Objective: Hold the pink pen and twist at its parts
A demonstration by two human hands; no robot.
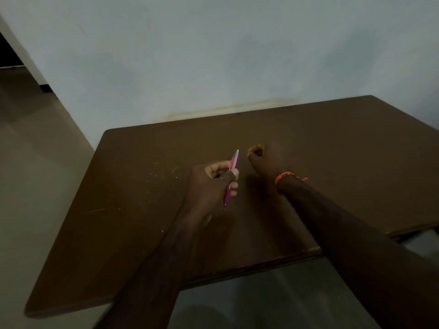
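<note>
Gripping a pink pen (231, 176) in your left hand (209, 186), you are curling your fingers (234, 185) and thumb round the middle of its barrel, so both ends are sticking out of the fist. The pale upper end is pointing up and away from you, slightly to the right, while the dark tip is poking out below the hand, toward you. Holding it mid-barrel like this seems to be leaving both ends free, which looks like a grip for working on the pen rather than for writing with it; that is my reading, not something the picture proves.

Your right hand (268, 160) is hovering just to the right of the pen's upper end, near it but not touching it. Its fingers are curled in tight toward the palm; whether they are pinching some small part or nothing at all, I cannot tell, because the light is dim and the fingertips are turned away. An orange thread band (288, 176) is circling that wrist.

Both hands are working above the middle of a brown table (332, 150), apparently raised off its top, though the dim light makes that hard to judge. A scatter of pale specks (164, 169) is lying on the wood to the left of your left hand, apart from it. The table is standing against a pale wall (213, 55).
</note>
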